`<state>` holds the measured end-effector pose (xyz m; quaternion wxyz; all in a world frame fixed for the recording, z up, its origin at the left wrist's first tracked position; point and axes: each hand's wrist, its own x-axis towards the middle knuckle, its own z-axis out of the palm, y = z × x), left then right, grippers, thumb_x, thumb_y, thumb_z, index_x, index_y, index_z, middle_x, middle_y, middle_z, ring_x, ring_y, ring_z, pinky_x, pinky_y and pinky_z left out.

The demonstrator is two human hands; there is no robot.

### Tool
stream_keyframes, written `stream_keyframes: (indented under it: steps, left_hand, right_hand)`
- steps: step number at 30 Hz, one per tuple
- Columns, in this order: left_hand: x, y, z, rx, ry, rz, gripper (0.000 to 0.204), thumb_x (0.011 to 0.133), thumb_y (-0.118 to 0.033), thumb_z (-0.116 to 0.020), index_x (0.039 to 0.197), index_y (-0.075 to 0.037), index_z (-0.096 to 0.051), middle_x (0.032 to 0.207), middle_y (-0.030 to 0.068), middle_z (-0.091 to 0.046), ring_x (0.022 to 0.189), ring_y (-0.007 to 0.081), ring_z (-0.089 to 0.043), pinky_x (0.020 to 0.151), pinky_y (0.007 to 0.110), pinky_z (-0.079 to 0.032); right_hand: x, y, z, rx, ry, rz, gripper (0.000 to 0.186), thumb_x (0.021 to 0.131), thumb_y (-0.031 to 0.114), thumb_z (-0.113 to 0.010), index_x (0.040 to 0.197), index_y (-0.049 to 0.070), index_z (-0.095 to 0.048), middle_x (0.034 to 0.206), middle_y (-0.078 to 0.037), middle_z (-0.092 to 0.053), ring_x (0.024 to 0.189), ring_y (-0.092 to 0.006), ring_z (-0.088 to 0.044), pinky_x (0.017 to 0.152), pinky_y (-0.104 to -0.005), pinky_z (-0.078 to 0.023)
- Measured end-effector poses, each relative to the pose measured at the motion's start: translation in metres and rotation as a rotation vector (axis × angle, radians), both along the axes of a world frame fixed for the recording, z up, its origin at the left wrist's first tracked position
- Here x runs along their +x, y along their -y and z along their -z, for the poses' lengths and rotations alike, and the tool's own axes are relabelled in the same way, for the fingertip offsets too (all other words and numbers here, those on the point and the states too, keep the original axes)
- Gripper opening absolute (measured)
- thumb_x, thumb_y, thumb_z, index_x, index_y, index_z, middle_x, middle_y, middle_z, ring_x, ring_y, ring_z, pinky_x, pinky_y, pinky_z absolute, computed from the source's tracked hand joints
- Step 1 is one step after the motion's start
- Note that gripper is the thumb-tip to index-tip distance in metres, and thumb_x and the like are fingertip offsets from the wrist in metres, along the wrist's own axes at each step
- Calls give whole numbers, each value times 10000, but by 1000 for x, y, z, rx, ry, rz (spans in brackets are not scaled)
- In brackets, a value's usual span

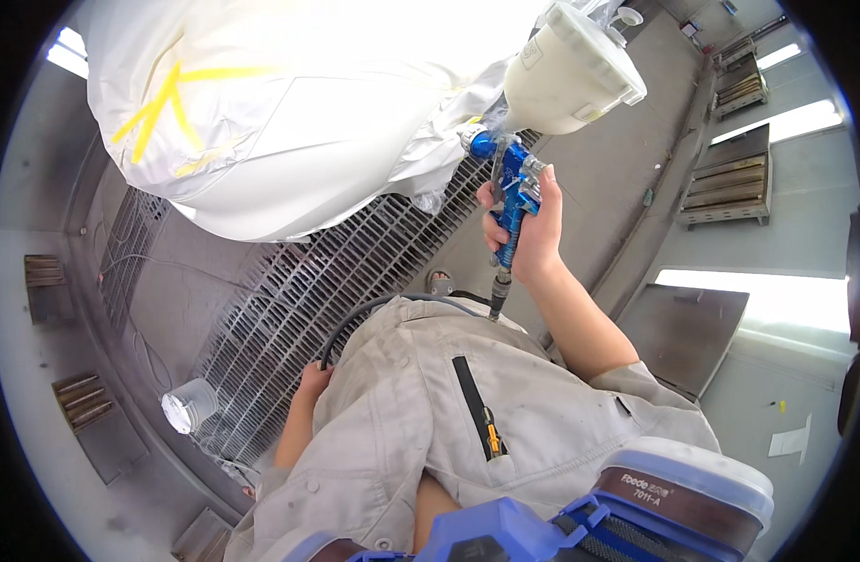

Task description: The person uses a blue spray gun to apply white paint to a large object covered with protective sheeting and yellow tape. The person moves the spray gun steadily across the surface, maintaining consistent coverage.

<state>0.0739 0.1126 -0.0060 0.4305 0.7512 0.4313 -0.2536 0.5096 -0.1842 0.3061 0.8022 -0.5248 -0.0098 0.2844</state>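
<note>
My right hand [528, 225] is wrapped round the handle of a blue spray gun [512, 192], fingers at its trigger. A translucent white paint cup [570, 75] with a lid sits on top of the gun. The nozzle points left, close to a large white curved panel [289, 211], partly draped in white sheeting [355, 66] with yellow marks on it. From the gun's lower end a dark air hose [364, 307] runs round my front. Low at my left side, my left hand [315, 379] is closed on that hose.
Metal floor grating [289, 300] lies below the panel. A white bucket [189, 406] stands on the left, near thin cables on the floor. Slatted wall vents [727, 189] and bright light panels line the right wall. A respirator [673, 506] shows at the lower edge.
</note>
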Motion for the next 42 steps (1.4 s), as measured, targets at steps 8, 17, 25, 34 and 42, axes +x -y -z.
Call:
stream_keyframes:
  steps: [8,17,25,34,42]
  left_hand:
    - [35,29,-15,19,-12,-41,314,855,-319,-818,793,-39,-688,731,62,-679,682,187,-612,676,384,-497]
    - [35,68,-15,-14,-4,-90,308,867,-292,-808,808,-23,-672,731,62,-668,691,190,-615,691,393,-494]
    - [29,75,-24,31,-40,-143,323,831,-274,-872,754,-64,-639,710,40,-651,670,171,-598,671,366,-488]
    - [15,90,-30,47,-18,-204,322,794,-266,-899,774,-71,-644,718,19,-651,683,153,-592,663,356,-492]
    - [25,99,-33,29,24,-210,311,774,-255,-910,816,-58,-672,754,44,-681,721,173,-650,687,359,-518]
  right_hand:
    - [22,26,0,62,16,-40,696,1009,716,-329,1068,60,-555,874,-53,-590,480,-112,-422,461,-293,-377]
    - [40,40,7,60,-7,-76,679,1021,703,-316,1068,66,-547,866,-54,-594,477,-111,-412,457,-288,-368]
    - [46,40,12,101,-3,-100,687,1019,708,-310,1063,65,-550,885,-56,-591,474,-113,-410,451,-283,-359]
    - [52,37,19,95,-101,-127,692,1014,720,-311,1084,71,-543,871,-50,-578,483,-109,-411,458,-286,-358]
    - [53,41,17,75,-83,-125,695,1014,722,-302,1054,73,-549,855,-45,-572,474,-105,-410,453,-282,-361]
